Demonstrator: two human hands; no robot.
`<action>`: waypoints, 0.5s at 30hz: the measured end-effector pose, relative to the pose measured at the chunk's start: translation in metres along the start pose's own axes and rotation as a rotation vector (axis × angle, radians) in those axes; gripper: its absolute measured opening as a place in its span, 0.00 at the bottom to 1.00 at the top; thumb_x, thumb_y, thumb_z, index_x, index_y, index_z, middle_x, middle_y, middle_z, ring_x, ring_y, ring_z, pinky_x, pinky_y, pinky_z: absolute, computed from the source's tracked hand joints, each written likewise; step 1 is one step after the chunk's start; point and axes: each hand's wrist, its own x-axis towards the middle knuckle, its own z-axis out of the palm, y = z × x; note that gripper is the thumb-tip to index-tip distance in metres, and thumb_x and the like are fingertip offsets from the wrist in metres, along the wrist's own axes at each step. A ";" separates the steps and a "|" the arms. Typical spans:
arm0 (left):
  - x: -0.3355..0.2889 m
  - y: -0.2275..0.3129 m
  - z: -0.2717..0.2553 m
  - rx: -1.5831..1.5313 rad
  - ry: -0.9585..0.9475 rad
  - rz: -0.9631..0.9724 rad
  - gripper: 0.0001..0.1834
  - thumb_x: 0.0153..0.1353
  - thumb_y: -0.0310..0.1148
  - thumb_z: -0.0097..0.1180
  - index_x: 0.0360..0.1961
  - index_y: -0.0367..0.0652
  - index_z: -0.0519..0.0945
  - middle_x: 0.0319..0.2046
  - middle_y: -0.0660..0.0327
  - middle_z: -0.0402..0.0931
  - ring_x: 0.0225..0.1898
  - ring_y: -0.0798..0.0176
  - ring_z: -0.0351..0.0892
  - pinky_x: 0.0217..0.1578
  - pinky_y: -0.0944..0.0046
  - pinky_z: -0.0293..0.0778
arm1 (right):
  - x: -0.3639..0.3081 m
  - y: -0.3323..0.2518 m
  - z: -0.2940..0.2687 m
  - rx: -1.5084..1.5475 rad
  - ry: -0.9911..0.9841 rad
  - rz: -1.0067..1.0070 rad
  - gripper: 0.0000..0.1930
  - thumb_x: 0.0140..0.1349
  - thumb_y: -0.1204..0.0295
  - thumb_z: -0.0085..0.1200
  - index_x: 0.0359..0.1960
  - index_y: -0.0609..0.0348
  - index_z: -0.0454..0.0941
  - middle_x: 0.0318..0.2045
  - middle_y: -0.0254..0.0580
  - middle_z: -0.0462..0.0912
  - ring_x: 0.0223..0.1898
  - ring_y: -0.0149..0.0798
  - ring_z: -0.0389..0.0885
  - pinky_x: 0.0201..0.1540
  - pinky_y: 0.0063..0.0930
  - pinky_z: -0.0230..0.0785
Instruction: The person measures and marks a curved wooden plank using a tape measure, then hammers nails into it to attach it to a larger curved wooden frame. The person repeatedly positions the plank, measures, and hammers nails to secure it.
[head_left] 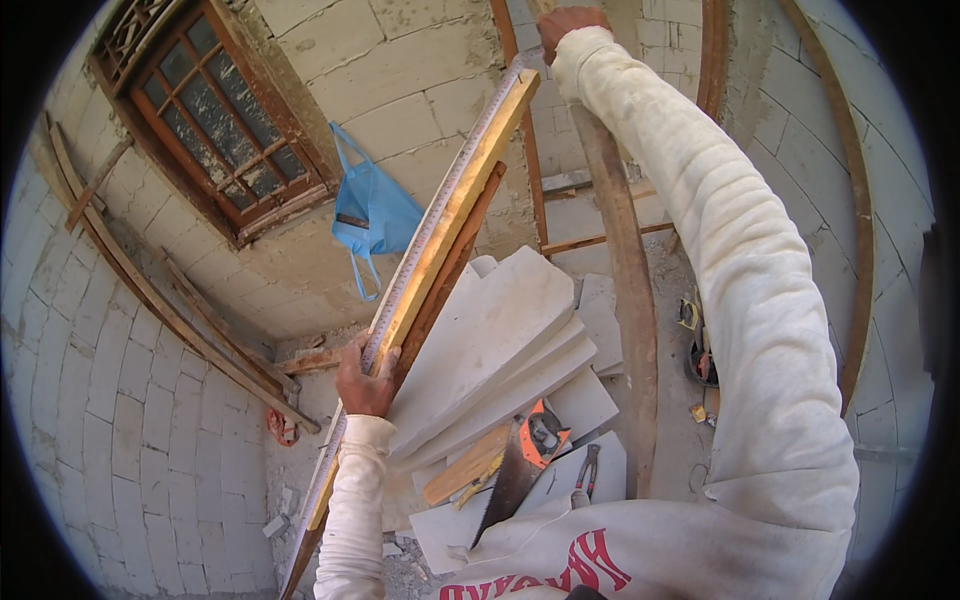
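Observation:
A pale wooden batten (462, 212) slants across the middle, with a white measuring tape (432, 225) laid along its left edge. My left hand (367, 376) is wrapped round the lower part of the batten, thumb over the tape. High up, my right hand (572, 30) is closed, beside the tape's upper end and over a dark timber plank (622, 240). Its fingers are partly hidden, so I cannot make out which of these it grips. Behind the batten leans a second, reddish-brown strip of wood (448, 268).
Light grey blocks (490, 330) lie stacked below, with a handsaw (520, 460), pincers (587, 472) and a short board (468, 464) on them. A blue bag (375, 205) hangs on the wall by a barred window (222, 115). Long timbers (150, 290) lean at left.

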 end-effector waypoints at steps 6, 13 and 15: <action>0.003 0.004 -0.002 -0.040 -0.001 -0.015 0.23 0.55 0.31 0.77 0.50 0.34 0.83 0.49 0.47 0.87 0.50 0.47 0.88 0.53 0.55 0.81 | -0.003 0.000 0.002 0.014 0.022 -0.026 0.12 0.61 0.61 0.62 0.44 0.45 0.92 0.45 0.37 0.92 0.49 0.43 0.91 0.47 0.46 0.84; 0.010 0.007 0.002 -0.041 -0.021 -0.060 0.22 0.56 0.30 0.76 0.51 0.34 0.84 0.47 0.48 0.87 0.48 0.51 0.88 0.54 0.56 0.80 | -0.008 0.000 -0.001 0.004 0.044 -0.041 0.11 0.60 0.62 0.63 0.41 0.44 0.93 0.43 0.37 0.93 0.47 0.44 0.92 0.44 0.46 0.84; 0.011 0.011 0.004 -0.039 -0.012 -0.047 0.22 0.57 0.29 0.75 0.51 0.33 0.84 0.46 0.48 0.87 0.47 0.52 0.87 0.54 0.56 0.79 | -0.007 0.002 -0.001 0.001 0.049 -0.043 0.11 0.60 0.62 0.63 0.41 0.44 0.93 0.42 0.37 0.93 0.46 0.44 0.92 0.44 0.47 0.84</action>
